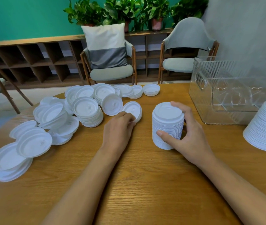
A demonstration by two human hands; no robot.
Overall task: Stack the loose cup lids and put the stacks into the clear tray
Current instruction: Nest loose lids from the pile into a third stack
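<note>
Your right grip (185,132) is curled round the tall stack (168,125) of white lids. The thumb sits low on the near side and the fingers reach over the far rim of the top lid. Your left grip (120,125) pinches a single lid (133,111) by its near edge, and the lid is tilted up just beside the stack.

These lids look like thin moulded plastic, so expect them to be very light, a little springy and slick. A pinch at the rim is enough for one lid; squeeze harder and it will likely buckle. The nested stack is the trickier piece, since it can probably shear or lean if you lift it from the top alone. Keep one contact low and one capping the top.

The loose lids (86,111) lie beyond your left grip and to its outer side, spread over the worktop (145,176). The clear tray (218,70) stands beyond your right grip towards its outer side. A second stack (265,127) sits nearer you on that same side.
</note>
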